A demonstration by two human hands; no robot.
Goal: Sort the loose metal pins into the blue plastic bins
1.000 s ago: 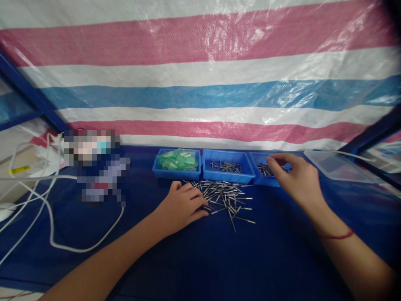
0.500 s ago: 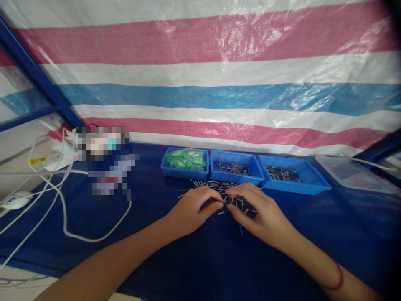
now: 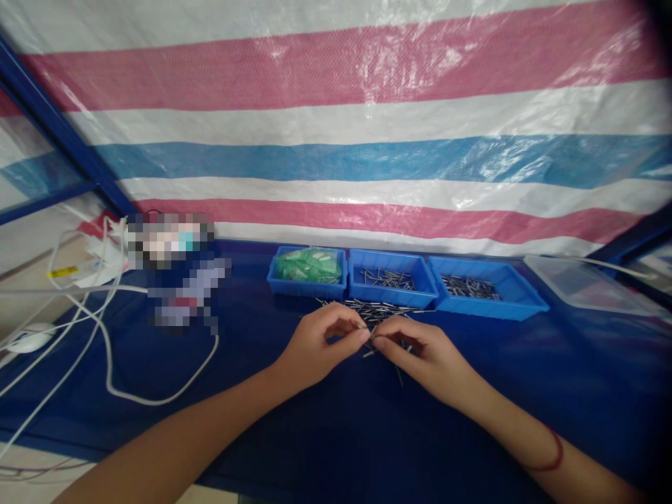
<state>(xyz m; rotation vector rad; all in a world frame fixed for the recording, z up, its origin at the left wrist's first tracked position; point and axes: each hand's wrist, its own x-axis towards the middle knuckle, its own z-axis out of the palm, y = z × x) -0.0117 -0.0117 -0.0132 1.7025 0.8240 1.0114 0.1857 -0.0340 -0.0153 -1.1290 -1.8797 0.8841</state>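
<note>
My left hand is closed in a pinch over a pile of thin metal rivets. A slim rivet shows at its fingertips, mostly covered by the fingers. Close beside it, my right hand has thumb and forefinger pressed together, the tips nearly touching those of the left. What the right fingers hold is too small and hidden to make out. Loose rivets, dark shafts with silvery ends, lie under and around both hands on the blue table.
Behind the pile stand three blue bins: the left bin with a green plastic bag, the middle bin and right bin with metal pins. A clear plastic lid lies right. White cables cross the left side.
My right hand has moved slightly left, and its thumb and forefinger have come together. The hands are now closer, fingertip to fingertip. My left hand keeps its pinch.
</note>
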